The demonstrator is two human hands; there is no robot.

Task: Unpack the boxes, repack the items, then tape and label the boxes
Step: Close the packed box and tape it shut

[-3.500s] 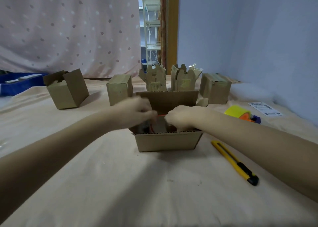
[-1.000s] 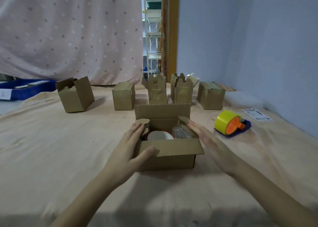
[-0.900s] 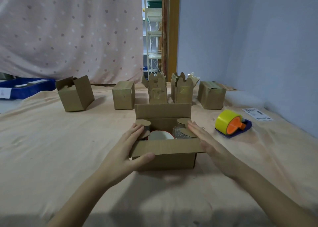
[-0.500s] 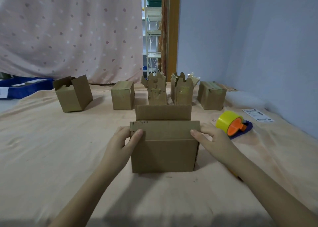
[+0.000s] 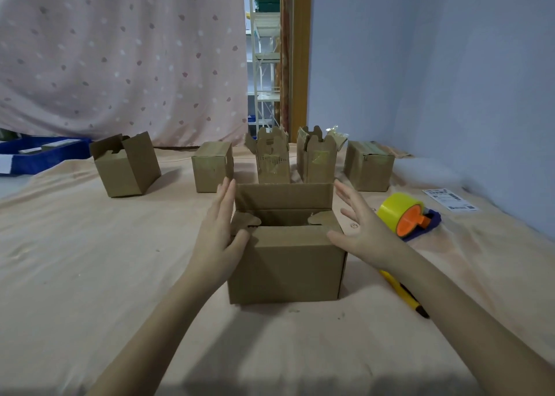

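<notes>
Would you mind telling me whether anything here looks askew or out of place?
Mostly tidy. The far-left box sits tipped back with its flaps loose. Two middle boxes at the back have ragged flaps standing up. The yellow utility knife lies partly hidden under the right hand's forearm.

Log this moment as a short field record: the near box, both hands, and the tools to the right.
near box: front flap folded in, rear flap upright, side tabs folded in
left hand: flat against its left side
right hand: open at its right side
tape dispenser: right of box, untouched
yellow knife: partly under right forearm
</notes>
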